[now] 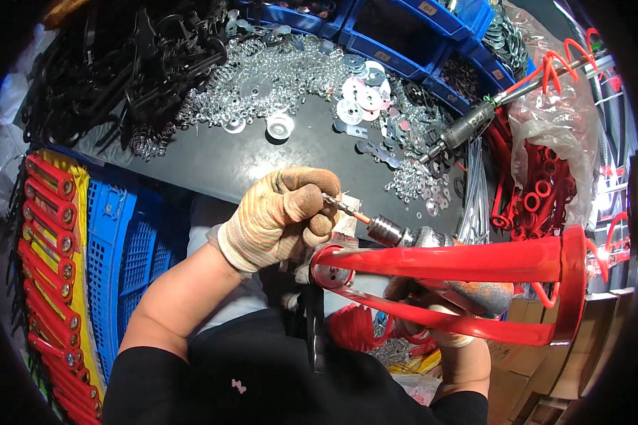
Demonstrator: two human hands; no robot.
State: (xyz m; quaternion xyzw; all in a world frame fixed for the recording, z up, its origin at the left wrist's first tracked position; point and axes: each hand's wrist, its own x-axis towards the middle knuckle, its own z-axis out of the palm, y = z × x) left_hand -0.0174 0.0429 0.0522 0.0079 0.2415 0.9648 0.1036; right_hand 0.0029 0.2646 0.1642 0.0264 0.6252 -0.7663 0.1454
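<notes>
My left hand [283, 212], in a striped knit glove with worn brown fingertips, is closed in a pinch on a string of small silvery metal pieces [339, 205] at the tip of a driver bit [361, 217]. The bit sits in the dark chuck of a power driver [483, 297]. My right hand [398, 290], also gloved and mostly hidden, is wrapped round the driver's body. In front of it lies a red metal frame [468, 261] with two long arms, joined by a round end near my left hand and a wide crosspiece at the right.
Small springs and fasteners [262, 78] are heaped on the dark table [255, 152], beside black metal parts [127, 71]. Blue bins [390, 42] stand behind. A second driver [468, 126] hangs on a red coiled hose. Red parts [49, 248] line the left, near a blue crate [113, 241].
</notes>
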